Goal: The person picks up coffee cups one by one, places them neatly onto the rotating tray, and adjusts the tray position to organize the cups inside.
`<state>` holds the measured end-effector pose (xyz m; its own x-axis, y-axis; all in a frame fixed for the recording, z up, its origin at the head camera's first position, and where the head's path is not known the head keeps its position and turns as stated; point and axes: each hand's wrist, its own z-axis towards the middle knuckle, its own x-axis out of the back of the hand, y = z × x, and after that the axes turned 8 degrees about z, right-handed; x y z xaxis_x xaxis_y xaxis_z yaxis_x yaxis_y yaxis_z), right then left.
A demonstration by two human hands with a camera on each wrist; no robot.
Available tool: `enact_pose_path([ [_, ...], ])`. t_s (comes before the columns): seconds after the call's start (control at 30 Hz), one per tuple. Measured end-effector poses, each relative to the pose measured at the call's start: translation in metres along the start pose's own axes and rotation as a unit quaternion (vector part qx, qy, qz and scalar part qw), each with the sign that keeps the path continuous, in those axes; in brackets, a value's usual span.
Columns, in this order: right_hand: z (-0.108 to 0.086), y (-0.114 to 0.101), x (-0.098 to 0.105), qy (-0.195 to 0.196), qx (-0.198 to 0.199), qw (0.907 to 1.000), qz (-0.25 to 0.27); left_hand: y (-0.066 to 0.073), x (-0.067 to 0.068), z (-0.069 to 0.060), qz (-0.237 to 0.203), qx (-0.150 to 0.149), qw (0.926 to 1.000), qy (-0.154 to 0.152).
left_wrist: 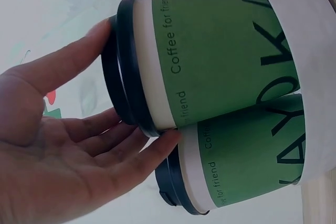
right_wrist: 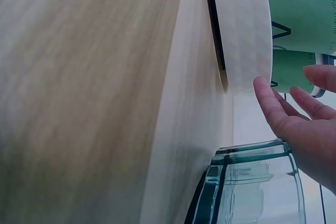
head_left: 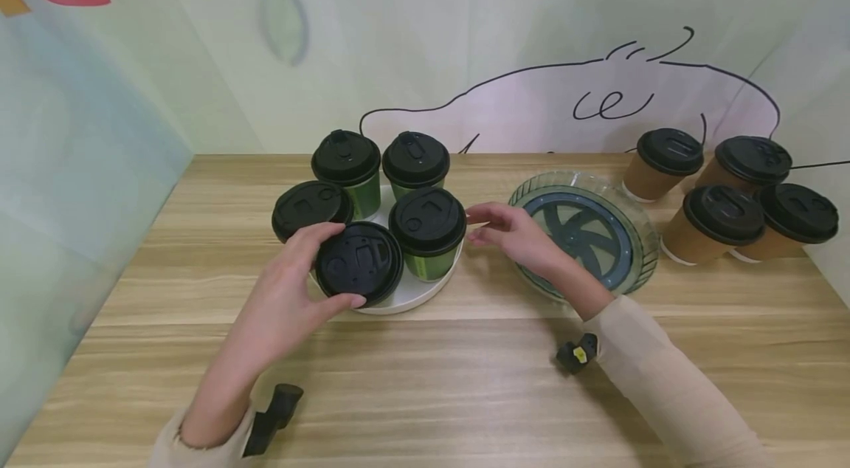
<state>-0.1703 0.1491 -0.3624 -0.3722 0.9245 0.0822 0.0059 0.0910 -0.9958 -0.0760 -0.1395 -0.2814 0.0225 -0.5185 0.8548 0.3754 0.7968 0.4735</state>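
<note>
Several green paper coffee cups with black lids stand together on a round white tray. My left hand holds the front green coffee cup by its black lid, thumb on one side and fingers on the other. Just right of the tray, my right hand has its fingers loosely extended and holds nothing. In the right wrist view its fingertips are at the tray's rim; whether they touch it I cannot tell. Nearest to them is the right-hand green coffee cup.
A clear greenish ribbed plastic dish sits under and behind my right forearm. At the right back, several brown coffee cups with black lids stand close together. A printed backdrop rises behind the wooden table.
</note>
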Motion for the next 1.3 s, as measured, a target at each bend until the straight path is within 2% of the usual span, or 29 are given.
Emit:
enact_pose_path([
  [0.43,-0.005,-0.007,0.008,0.005,0.001,0.9999,-0.015,-0.001,0.003,-0.001,0.008,0.010,0.9998,-0.018],
  [0.57,-0.008,-0.012,0.011,0.014,0.000,0.9996,-0.024,0.000,0.006,-0.003,0.006,0.012,0.9998,-0.013],
  [0.77,-0.010,-0.019,0.021,0.022,-0.002,0.9993,-0.031,0.003,0.013,-0.008,-0.004,0.005,0.9996,0.028],
  [1.0,-0.015,-0.025,0.039,0.035,-0.015,0.9982,-0.048,0.013,0.015,-0.009,-0.023,-0.027,0.9966,0.074],
  [1.17,-0.020,-0.029,0.052,0.032,-0.003,0.9977,-0.060,0.020,0.010,-0.004,-0.042,-0.059,0.9919,0.105],
  [1.3,-0.024,-0.033,0.060,0.037,0.006,0.9965,-0.075,0.029,0.006,0.003,-0.068,-0.082,0.9874,0.117],
])
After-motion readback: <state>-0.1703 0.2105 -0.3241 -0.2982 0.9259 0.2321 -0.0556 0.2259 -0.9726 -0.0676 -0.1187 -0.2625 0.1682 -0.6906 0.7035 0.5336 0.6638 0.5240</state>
